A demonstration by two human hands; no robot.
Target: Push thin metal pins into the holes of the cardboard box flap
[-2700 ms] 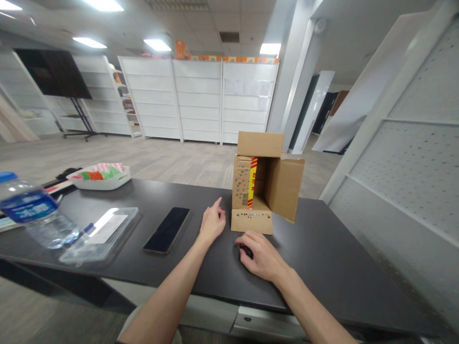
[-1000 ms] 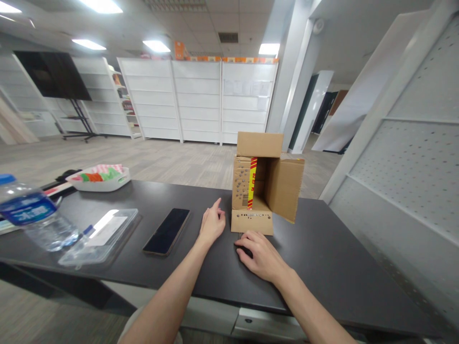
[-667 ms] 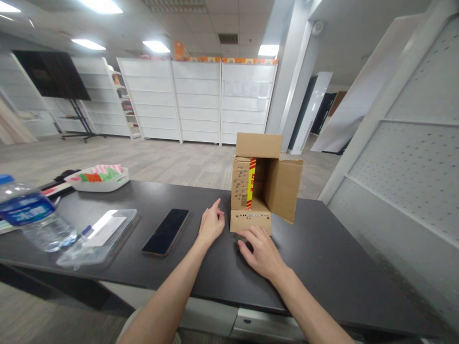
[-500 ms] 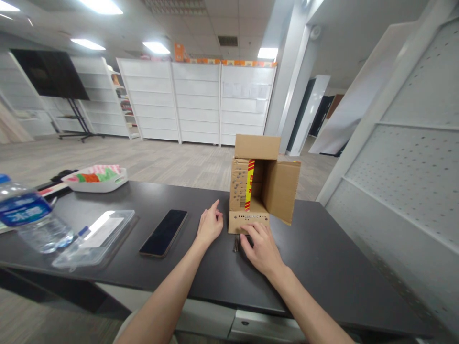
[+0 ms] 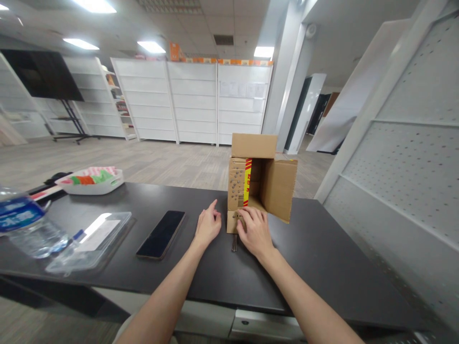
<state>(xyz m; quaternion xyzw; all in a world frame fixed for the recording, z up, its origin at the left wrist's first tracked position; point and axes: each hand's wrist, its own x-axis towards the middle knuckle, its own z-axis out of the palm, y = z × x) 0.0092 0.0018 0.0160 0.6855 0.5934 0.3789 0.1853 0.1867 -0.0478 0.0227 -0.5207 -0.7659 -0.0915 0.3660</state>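
Observation:
A cardboard box [image 5: 234, 184] stands with its open side towards me, a yellow and red tape strip [image 5: 247, 184] down its front. Small round dark marks or holes dot its left panel and lower flap [image 5: 231, 222]. My right hand [image 5: 255, 231] lies over that lower flap, fingers slightly bent and apart, fingertips at the row of holes; I make out nothing held in it. Thin metal rods or screws [image 5: 234, 242] lie on the table just below the flap. Left of the box, my left hand [image 5: 208, 224] rests with its index finger stretched out and the others curled, holding nothing visible.
A black phone [image 5: 161, 235] lies left of my left hand on the dark table [image 5: 322, 267]. Farther left are a clear plastic case [image 5: 96, 241], a water bottle [image 5: 28, 224] and a white tray [image 5: 93, 188] with colourful contents. A perforated panel [image 5: 405, 167] rises at the right.
My right hand has moved forward and up over the lower flap, covering more of the row of holes. The left hand keeps its pose. The view has shifted slightly.

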